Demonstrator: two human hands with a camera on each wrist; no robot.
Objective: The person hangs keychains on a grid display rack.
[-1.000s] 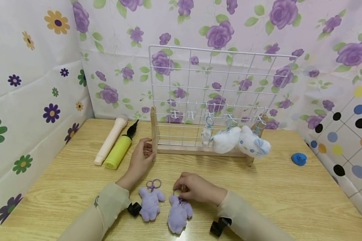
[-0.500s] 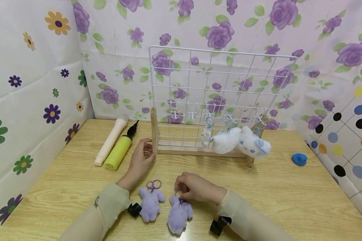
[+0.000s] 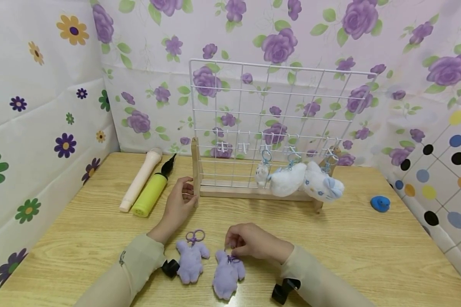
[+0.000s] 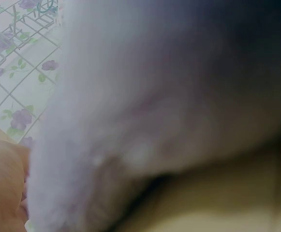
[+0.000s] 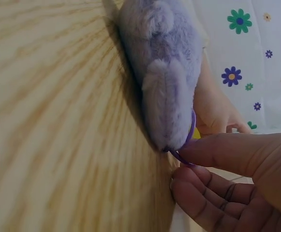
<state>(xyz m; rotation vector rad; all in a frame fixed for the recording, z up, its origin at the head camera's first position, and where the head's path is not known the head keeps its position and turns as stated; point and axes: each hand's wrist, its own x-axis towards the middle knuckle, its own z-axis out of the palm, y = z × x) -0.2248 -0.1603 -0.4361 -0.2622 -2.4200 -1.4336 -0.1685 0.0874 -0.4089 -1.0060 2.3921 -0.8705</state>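
Two lilac plush toys lie on the wooden table near its front edge. My right hand pinches the purple ring of the right plush. In the right wrist view the thumb and fingers of my right hand close on that ring at the head of the right plush. The left plush lies free with its ring pointing away. My left hand grips the left wooden post of the wire rack. Blurred lilac fur fills the left wrist view.
White plush toys hang from hooks low on the right of the rack. A cream microphone and a yellow-green pump lie at the left. A small blue object sits at the right. Flowered sheets wall in the table.
My right hand has shifted slightly to the right on the plush's ring. The left hand stays on the rack post.
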